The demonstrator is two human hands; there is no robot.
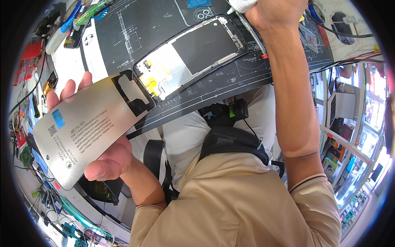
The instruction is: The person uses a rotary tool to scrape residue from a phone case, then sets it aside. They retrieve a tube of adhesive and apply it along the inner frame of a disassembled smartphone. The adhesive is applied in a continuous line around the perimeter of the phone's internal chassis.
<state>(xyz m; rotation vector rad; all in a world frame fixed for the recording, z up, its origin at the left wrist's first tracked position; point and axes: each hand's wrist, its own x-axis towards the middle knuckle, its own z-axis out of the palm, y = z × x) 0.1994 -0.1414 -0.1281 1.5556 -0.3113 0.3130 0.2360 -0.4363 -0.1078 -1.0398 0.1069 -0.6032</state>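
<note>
My left hand [113,158] supports a silver-backed phone screen panel [84,127] from beneath, thumb on the near side and fingertips showing past the far edge. Its black-bordered end meets the end of a phone frame [197,53], which lies face up on a dark work mat [119,45]. Yellow flex parts sit inside the frame near that end. At the top edge, my right hand [267,16] is closed on a white bottle [242,5] with a narrow nozzle, tilted over the frame's far corner; the picture cuts off part of it. A slim metal tool [252,35] with a red end lies just below the bottle.
A green pen-like tool [90,14] and a white-and-blue tube [59,37] lie at the upper left. Black cables [349,61] run along the right side. Cluttered cables and small parts fill the lower left; a shelved glass case [354,136] stands at the right.
</note>
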